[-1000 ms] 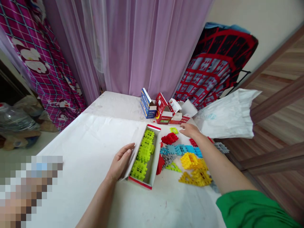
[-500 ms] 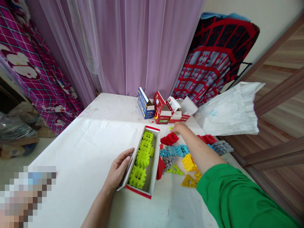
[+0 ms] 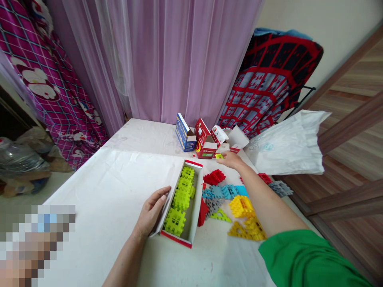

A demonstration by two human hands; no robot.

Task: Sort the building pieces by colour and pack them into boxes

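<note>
My left hand (image 3: 152, 211) holds the left side of an open white box with red ends (image 3: 196, 213). Yellow-green square building pieces (image 3: 181, 199) lie in a row along the box's left part. Beyond the box, near the small cartons, my right hand (image 3: 231, 160) pinches a small yellow-green piece (image 3: 219, 156). To the right of the box lie red pieces (image 3: 214, 177), blue pieces (image 3: 223, 191), grey pieces (image 3: 213, 206), a green triangle (image 3: 220, 215) and yellow pieces (image 3: 241, 206).
A blue carton (image 3: 185, 133) and a red carton (image 3: 206, 139) stand open at the table's back, beside other open cartons. A white bag (image 3: 287, 143) lies at the right edge. More grey pieces (image 3: 280, 188) are beyond my right forearm.
My right hand has moved slightly right and now shows the yellow-green piece more fully between its fingers. My left hand stays on the box. The whole view has shifted a little.
</note>
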